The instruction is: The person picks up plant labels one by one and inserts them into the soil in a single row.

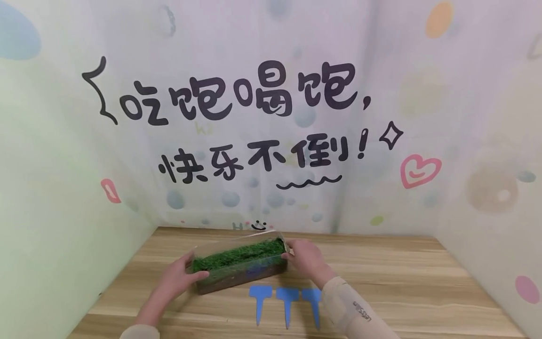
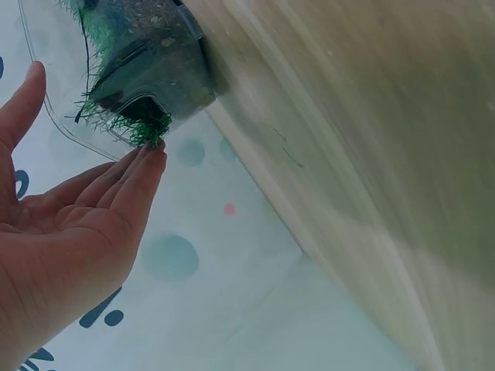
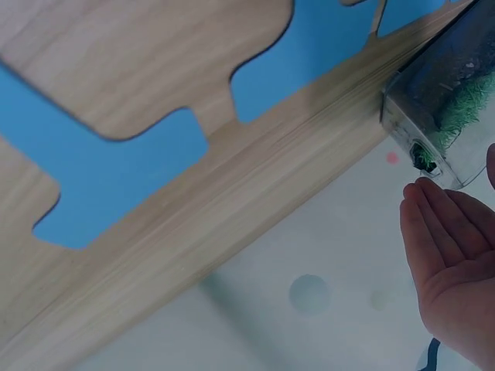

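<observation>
A long clear plastic box [image 1: 243, 278] with green grass [image 1: 237, 254] inside stands slantwise over the wooden table, its left end nearer me. Dark, soil-like matter shows through its lower walls. My left hand [image 1: 179, 278] holds the left end, thumb along the near wall and fingers at the end wall. At the opposite end my right hand [image 1: 306, 259] holds the box between thumb and fingers. In the right wrist view, the right hand's fingertips [image 3: 421, 189] are by a hole in the end wall where grass pokes out. Left fingertips [image 2: 155, 151] meet a similar grassy opening.
Three blue T-shaped plant labels [image 1: 288, 301] lie in a row on the table [image 1: 381, 273], in front of the box. The rightmost label [image 1: 313, 301] is partly covered by my right sleeve [image 1: 355, 308]. Behind the table hangs a printed backdrop [image 1: 254, 207].
</observation>
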Tool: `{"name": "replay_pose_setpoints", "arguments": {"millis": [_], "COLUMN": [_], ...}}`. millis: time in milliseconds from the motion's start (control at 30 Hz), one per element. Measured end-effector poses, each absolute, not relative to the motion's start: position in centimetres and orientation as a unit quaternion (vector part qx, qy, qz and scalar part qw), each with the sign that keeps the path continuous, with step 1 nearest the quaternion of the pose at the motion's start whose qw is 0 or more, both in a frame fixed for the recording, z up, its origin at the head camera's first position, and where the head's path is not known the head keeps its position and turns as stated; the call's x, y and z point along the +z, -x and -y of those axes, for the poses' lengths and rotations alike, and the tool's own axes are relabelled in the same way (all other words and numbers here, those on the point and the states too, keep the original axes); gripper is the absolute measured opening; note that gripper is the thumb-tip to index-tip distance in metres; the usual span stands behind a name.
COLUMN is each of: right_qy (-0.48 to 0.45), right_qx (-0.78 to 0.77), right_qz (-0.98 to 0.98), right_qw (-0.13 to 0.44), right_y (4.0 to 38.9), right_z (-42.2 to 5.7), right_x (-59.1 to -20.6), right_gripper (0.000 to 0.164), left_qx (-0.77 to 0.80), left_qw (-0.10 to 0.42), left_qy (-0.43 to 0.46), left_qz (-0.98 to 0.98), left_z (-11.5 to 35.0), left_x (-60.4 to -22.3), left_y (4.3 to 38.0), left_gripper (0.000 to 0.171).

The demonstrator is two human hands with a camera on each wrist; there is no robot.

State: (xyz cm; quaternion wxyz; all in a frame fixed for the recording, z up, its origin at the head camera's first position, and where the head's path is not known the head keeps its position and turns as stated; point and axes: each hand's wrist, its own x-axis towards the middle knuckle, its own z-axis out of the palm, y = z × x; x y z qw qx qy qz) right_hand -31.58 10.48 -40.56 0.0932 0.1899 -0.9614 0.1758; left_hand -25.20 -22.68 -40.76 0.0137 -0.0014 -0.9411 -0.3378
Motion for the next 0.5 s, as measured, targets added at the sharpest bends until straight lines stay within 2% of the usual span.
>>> {"name": "replay_pose_setpoints", "arguments": {"millis": [300, 500], "right_qy": [-0.163, -0.142], "right_qx": [0.170, 0.151], "right_qz": [0.967, 0.973], "right_qw": [0.097, 0.100], "right_y": [31.2, 30.7], "right_z": [-12.7, -14.3], "right_x": [-40.2, -39.9], "right_gripper": [0.018, 0.022], "left_qx": [-0.357, -0.379], "left_qw": [0.021, 0.003], "left_qy": [0.033, 0.055], "left_qz": [0.933, 0.924], "left_z": [20.8, 19.4], "left_x": [-40.7, -40.6], "left_y": [26.3, 27.1], "left_gripper": [0.084, 0.078]}}
